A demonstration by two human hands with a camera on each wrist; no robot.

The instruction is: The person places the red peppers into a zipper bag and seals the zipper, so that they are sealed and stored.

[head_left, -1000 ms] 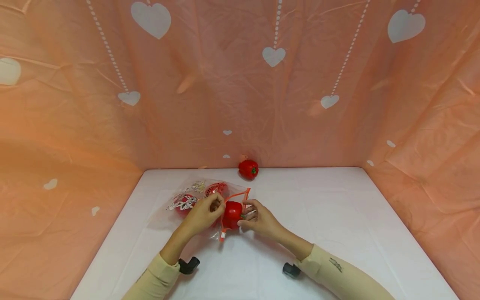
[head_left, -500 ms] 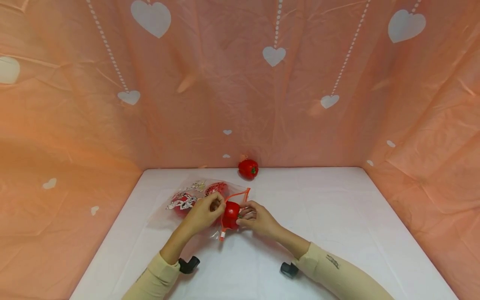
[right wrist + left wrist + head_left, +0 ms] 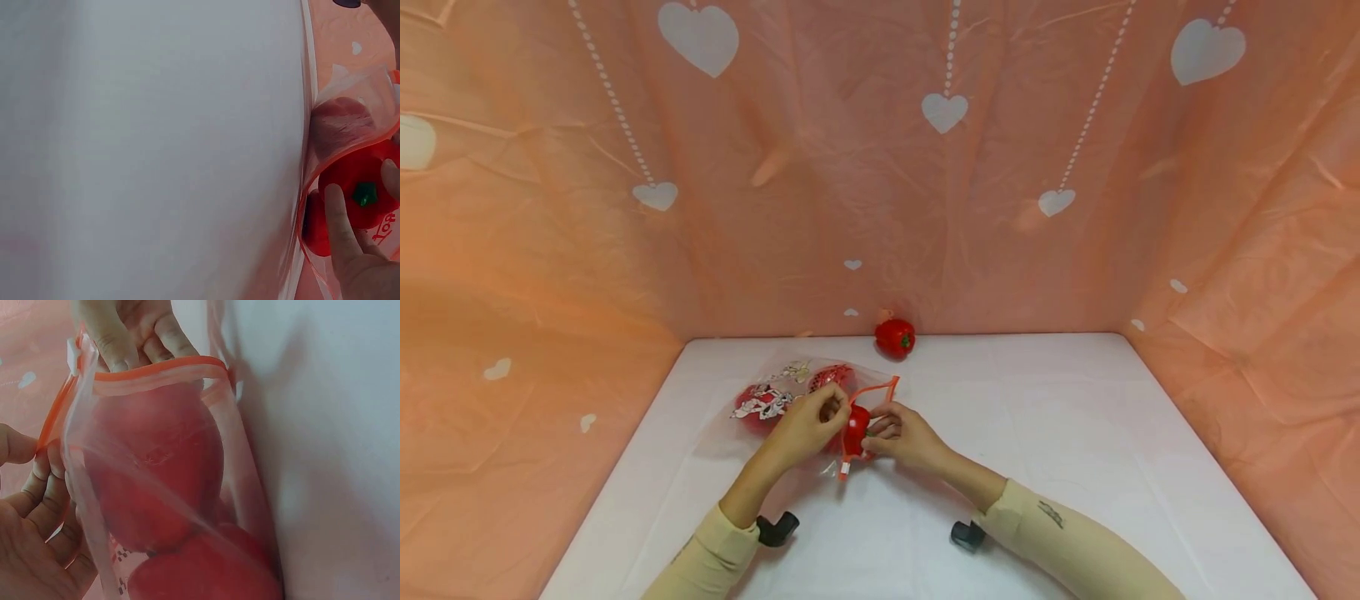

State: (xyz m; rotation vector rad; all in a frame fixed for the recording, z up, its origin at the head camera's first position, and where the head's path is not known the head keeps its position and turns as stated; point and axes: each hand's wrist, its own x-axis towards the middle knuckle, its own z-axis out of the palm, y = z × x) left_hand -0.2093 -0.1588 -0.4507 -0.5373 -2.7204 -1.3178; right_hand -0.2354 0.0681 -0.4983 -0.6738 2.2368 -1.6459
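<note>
A clear zip bag with an orange zip edge lies on its side on the table, printed with white cartoon figures. My left hand pinches the bag's edge at its mouth, thumb against fingers. Held by my right hand, a red bell pepper sits mostly within the bag's mouth. Its green stem faces outward between my right finger and thumb in the right wrist view. Deeper in the bag are several more red, rounded things, partly hidden by the film and my left hand.
Another red bell pepper rests at the table's back edge, beyond the bag. Orange curtains with white hearts enclose the back and both sides of the white table. A black device sits at each wrist.
My right hand has moved left, pushing the bell pepper farther into the bag's mouth. The left hand keeps its pinch on the edge in the same place.
</note>
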